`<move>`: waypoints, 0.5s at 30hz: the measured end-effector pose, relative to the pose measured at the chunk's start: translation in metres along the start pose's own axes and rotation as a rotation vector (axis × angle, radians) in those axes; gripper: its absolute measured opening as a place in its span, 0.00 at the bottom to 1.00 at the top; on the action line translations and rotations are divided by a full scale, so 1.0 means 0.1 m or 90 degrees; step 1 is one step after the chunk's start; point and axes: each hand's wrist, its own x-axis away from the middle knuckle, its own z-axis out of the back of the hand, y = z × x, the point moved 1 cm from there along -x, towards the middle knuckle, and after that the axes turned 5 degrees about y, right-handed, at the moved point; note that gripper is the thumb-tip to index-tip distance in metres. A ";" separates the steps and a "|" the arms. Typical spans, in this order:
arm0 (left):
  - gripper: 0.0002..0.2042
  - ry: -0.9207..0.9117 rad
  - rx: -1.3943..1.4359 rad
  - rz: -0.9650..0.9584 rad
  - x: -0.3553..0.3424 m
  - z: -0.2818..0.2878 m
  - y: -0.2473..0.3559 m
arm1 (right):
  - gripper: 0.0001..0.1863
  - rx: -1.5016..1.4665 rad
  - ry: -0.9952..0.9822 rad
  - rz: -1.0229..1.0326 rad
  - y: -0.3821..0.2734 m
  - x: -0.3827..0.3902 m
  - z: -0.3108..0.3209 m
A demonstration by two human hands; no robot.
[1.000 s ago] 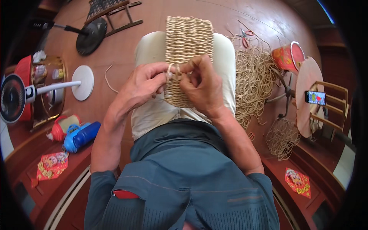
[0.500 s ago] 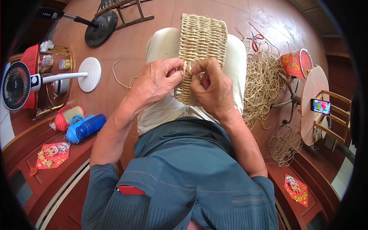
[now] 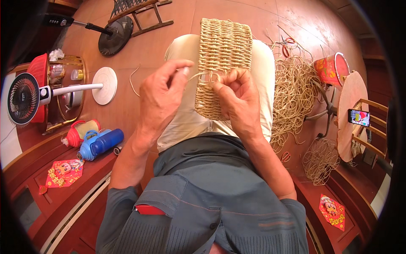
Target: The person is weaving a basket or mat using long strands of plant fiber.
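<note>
A rectangular woven straw piece, like a basket, lies across my lap, with a gap in the weave near its lower part. My right hand is at the right side of this gap, thumb and forefinger pinched on a strand there. A pale straw cord curves out of the gap to the left, toward my left hand. That hand is raised just off the left edge, fingers curled and thumb close to the forefinger. The cord's end seems to run behind its thumb, partly hidden.
Right of my legs lies a heap of loose straw cord, with red-handled pliers above it. Beyond stand a red bucket and a round stool near a phone. On the left are a white fan and a blue bottle.
My left hand has moved left, away from the weave, and a curved cord now shows between it and the gap. The right hand stays at the weave, its fingers turned slightly.
</note>
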 end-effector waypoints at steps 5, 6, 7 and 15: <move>0.07 0.159 -0.131 -0.195 0.14 -0.06 0.11 | 0.07 0.006 -0.089 -0.132 -0.19 0.03 0.25; 0.07 0.136 -0.153 -0.265 0.15 -0.11 0.07 | 0.07 0.012 -0.084 -0.152 -0.26 0.00 0.31; 0.08 0.111 -0.174 -0.334 0.17 -0.16 0.05 | 0.07 0.033 -0.083 -0.137 -0.28 -0.03 0.41; 0.11 0.061 -0.265 -0.453 0.15 -0.47 -0.01 | 0.10 0.155 0.073 -0.020 -0.76 -0.27 1.42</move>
